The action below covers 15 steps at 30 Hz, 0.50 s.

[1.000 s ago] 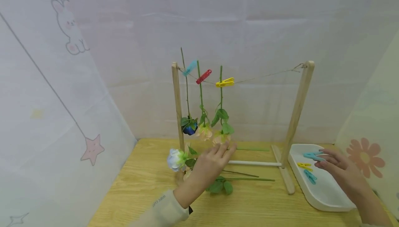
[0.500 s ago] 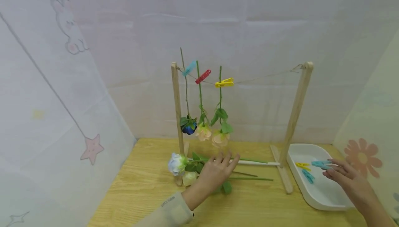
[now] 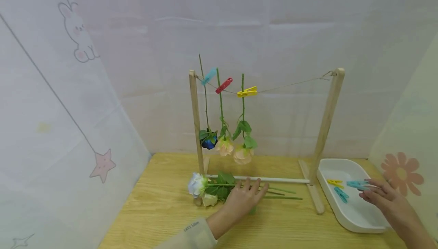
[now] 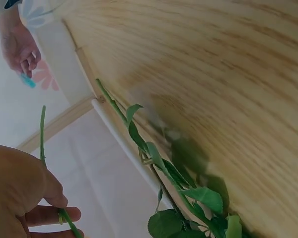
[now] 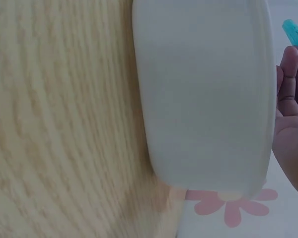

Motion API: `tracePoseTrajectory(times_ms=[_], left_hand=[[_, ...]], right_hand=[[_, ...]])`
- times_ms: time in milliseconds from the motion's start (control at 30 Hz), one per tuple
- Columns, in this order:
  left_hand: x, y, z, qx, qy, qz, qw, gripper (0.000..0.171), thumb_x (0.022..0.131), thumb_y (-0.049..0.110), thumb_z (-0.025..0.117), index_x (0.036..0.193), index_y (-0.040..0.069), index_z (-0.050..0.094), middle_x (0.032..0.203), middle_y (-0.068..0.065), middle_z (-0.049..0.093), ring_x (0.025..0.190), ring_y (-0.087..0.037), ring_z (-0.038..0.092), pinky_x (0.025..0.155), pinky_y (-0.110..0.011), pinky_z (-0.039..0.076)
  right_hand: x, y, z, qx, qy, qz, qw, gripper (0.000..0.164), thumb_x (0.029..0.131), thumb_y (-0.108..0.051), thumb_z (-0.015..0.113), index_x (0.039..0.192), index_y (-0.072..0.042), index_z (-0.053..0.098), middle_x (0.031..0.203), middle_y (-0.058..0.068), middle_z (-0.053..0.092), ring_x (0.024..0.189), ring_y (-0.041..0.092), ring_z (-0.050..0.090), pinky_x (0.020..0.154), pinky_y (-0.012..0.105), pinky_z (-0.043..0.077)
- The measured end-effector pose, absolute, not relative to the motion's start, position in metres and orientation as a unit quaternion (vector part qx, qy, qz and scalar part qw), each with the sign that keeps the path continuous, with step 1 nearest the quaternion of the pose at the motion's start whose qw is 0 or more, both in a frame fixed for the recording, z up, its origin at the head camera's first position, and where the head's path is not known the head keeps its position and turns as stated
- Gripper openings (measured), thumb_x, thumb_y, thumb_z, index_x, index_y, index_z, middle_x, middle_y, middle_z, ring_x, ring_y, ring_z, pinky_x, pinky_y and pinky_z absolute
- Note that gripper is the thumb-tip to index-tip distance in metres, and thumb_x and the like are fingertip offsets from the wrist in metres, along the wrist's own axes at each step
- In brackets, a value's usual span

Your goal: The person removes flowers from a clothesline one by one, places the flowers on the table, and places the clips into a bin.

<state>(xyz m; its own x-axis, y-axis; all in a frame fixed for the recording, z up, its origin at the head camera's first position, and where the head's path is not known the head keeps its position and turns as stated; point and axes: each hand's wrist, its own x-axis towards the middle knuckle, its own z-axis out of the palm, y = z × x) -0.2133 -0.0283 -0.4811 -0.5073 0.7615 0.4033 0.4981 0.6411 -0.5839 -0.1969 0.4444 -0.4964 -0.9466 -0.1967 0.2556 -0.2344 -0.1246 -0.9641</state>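
Observation:
My left hand (image 3: pixel 242 199) is over the flowers lying on the table; in the left wrist view its thumb and fingers pinch a thin green stem (image 4: pixel 42 131). That stem appears to belong to the pale blue and white flower (image 3: pixel 196 184). Beside it lies a cream flower (image 3: pixel 210 199), partly covered by leaves. At the right, my right hand (image 3: pixel 388 199) pinches a light blue clothespin (image 3: pixel 357 185) above the white tray (image 3: pixel 367 218). A yellow clothespin (image 3: pixel 335 183) and another blue clothespin (image 3: pixel 341 195) lie in the tray.
A wooden stand (image 3: pixel 323 127) carries a string between two posts. Blue, red and yellow clothespins hold a dark blue flower (image 3: pixel 209 141) and two peach flowers (image 3: pixel 243 154) upside down. A white rod (image 3: pixel 284 180) joins the posts low down.
My left hand has lowered toward the front with the pale blue flower's stem, which now lies nearer the other stems. My right hand has shifted slightly right and down, still holding the blue clothespin.

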Motion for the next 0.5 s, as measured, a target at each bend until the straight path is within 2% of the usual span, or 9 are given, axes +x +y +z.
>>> tracePoseTrajectory(times_ms=[233, 500], left_hand=[[-0.215, -0.023, -0.490, -0.385, -0.844, 0.196, 0.317, 0.056, 0.094, 0.027, 0.074, 0.146, 0.027, 0.053, 0.133, 0.001, 0.065, 0.105, -0.021, 0.071, 0.076, -0.033, 0.063], [-0.219, -0.023, -0.497, -0.389, -0.843, 0.190, 0.320, 0.051, 0.095, 0.026, 0.073, 0.144, 0.027, 0.056, 0.131, 0.000, 0.067, 0.100, -0.020, 0.072, 0.075, -0.034, 0.063]], right_hand=[[-0.196, 0.451, -0.504, 0.091, -0.702, 0.706, 0.018, 0.039, 0.104, 0.002, 0.051, 0.130, -0.025, 0.060, 0.107, -0.007, 0.074, 0.094, 0.008, 0.073, 0.079, 0.018, 0.058], [-0.194, 0.452, -0.507, 0.067, -0.718, 0.693, 0.019, 0.037, 0.104, 0.000, 0.053, 0.128, -0.027, 0.060, 0.106, -0.009, 0.075, 0.093, 0.006, 0.073, 0.078, 0.017, 0.057]])
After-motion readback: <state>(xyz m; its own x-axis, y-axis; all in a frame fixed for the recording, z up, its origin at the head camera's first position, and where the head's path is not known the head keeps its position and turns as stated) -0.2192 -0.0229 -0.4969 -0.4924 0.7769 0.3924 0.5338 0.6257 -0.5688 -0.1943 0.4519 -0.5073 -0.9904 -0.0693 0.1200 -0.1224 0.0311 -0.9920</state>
